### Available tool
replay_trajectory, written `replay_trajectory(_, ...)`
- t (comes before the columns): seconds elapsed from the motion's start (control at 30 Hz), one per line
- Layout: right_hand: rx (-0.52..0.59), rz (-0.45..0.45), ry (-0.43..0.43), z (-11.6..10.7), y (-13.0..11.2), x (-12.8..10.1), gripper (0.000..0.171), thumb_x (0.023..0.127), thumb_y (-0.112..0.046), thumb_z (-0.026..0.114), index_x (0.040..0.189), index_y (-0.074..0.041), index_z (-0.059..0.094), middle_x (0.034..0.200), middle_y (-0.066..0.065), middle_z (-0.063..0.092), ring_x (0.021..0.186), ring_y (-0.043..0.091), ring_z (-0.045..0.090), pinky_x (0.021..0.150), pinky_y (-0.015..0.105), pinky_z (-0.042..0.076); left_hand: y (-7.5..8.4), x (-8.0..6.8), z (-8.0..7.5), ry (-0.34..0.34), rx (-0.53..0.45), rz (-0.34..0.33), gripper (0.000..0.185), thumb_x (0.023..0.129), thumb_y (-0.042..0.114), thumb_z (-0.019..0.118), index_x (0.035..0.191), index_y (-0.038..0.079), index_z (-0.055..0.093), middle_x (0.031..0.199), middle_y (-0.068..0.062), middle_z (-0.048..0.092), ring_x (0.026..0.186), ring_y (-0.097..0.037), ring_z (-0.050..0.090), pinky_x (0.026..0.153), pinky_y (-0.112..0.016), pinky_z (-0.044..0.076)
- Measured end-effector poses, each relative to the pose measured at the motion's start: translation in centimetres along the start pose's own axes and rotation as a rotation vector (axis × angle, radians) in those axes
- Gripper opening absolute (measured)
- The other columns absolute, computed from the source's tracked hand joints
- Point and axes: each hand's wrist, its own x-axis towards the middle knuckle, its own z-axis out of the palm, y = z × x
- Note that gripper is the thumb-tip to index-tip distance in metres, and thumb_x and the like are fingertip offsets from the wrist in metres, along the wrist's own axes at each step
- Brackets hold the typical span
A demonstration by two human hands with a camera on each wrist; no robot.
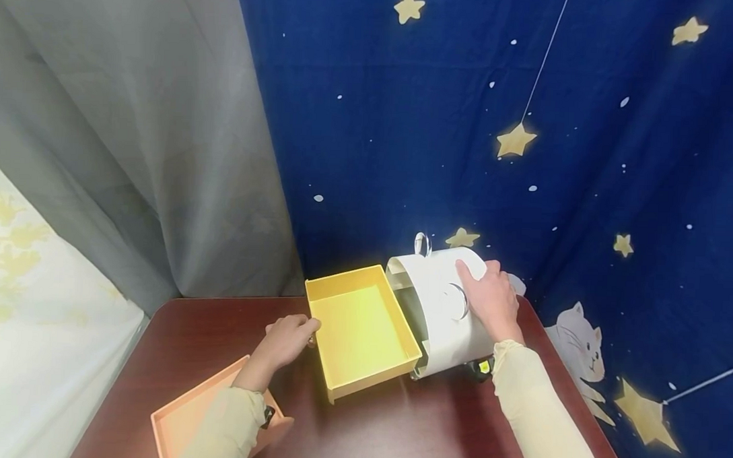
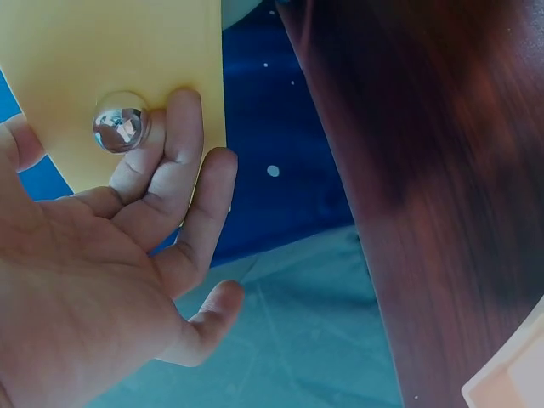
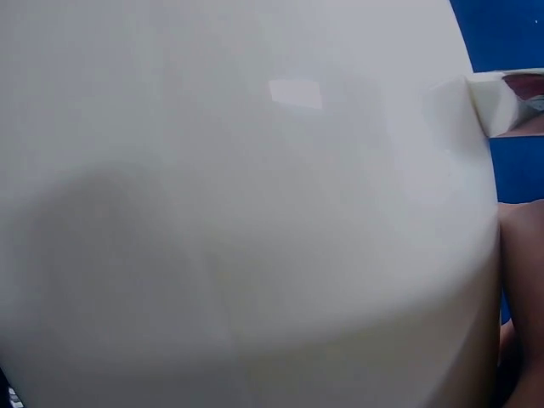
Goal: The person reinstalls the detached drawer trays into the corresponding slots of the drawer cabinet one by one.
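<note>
The yellow drawer [image 1: 363, 330] juts left from the opening of a white rounded cabinet [image 1: 443, 292]; its inside shows nothing in it. My left hand [image 1: 290, 341] pinches the drawer's front panel, thumb over the rim and fingers outside against the round silver knob [image 2: 121, 127]. Over the cabinet's far right side, my right hand [image 1: 494, 297] grips the casing, its thumb lying on the white surface. Most of those fingers are hidden in the head view. In the right wrist view, the white casing [image 3: 255, 212] fills nearly everything.
An orange drawer [image 1: 184, 415] lies on the brown table [image 1: 230, 325] at the lower left, partly under my left forearm. Shiny ring-shaped parts [image 1: 423, 244] stick out from the cabinet. A grey curtain [image 1: 212, 149] and a blue star-patterned curtain [image 1: 393, 156] hang behind the table.
</note>
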Motion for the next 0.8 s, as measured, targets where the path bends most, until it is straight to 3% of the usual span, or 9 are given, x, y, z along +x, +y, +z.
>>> replay_trajectory(0.53,-0.003,0.001,0.007,0.3,0.1,0.0,0.104,0.090,-0.085,0.029,0.151,0.000,0.032,0.142,0.030,0.048,0.124,0.049,0.050,0.102,0.068,0.040,0.3,0.4,0.9,0.008,-0.005,0.024,0.039,0.103,0.036,0.042,0.077,0.016,0.063,0.081,-0.005,0.069,0.080,-0.017,0.056,0.091,-0.050,0.029)
replay_trajectory(0.8,0.004,-0.002,0.010,0.2,0.1,0.0,0.104,0.090,-0.085,0.030,0.149,0.000,0.033,0.141,0.031,0.048,0.123,0.049,0.050,0.102,0.068,0.040,0.7,0.7,1.3,0.007,-0.008,0.022,0.038,0.103,0.036,0.042,0.078,0.017,0.063,0.077,0.002,0.065,0.080,-0.017,0.056,0.090,-0.050,0.030)
